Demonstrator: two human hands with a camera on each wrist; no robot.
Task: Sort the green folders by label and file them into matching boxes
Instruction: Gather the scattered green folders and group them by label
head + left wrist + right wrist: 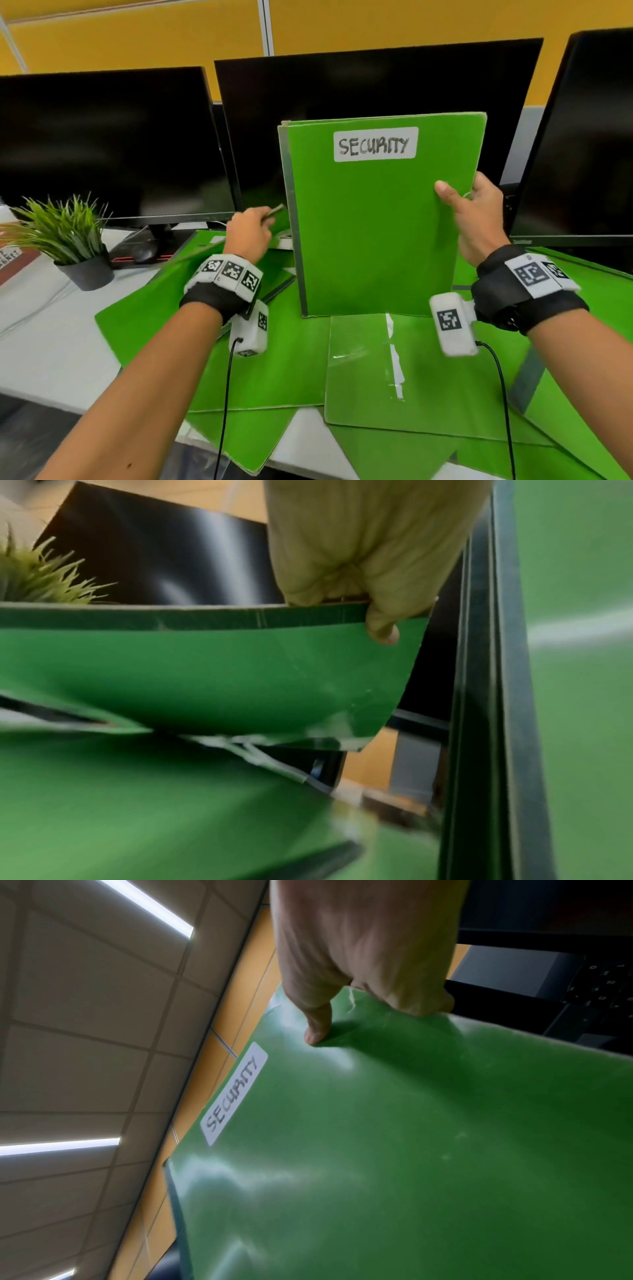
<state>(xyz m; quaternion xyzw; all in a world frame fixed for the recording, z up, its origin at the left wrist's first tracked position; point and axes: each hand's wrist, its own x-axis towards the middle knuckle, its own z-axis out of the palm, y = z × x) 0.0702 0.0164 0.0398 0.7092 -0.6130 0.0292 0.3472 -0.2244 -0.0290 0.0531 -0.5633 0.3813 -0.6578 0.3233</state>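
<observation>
My right hand (469,205) pinches the right edge of a green folder (373,233) that stands upright at the centre, its white label (375,144) reading SECURITY. In the right wrist view the thumb (316,1026) presses the folder's (394,1150) front face. My left hand (250,233) grips the raised edge of another green folder (205,674), lifted off the pile to the left of the upright one; its thumb (382,626) is curled over the edge. Several more green folders (394,370) lie spread flat on the desk beneath both hands. No boxes show.
Three dark monitors (102,144) stand close behind the folders along the back. A potted grass plant (68,236) sits at the left on the white desk (51,325). A computer mouse (142,253) lies by the left monitor's foot.
</observation>
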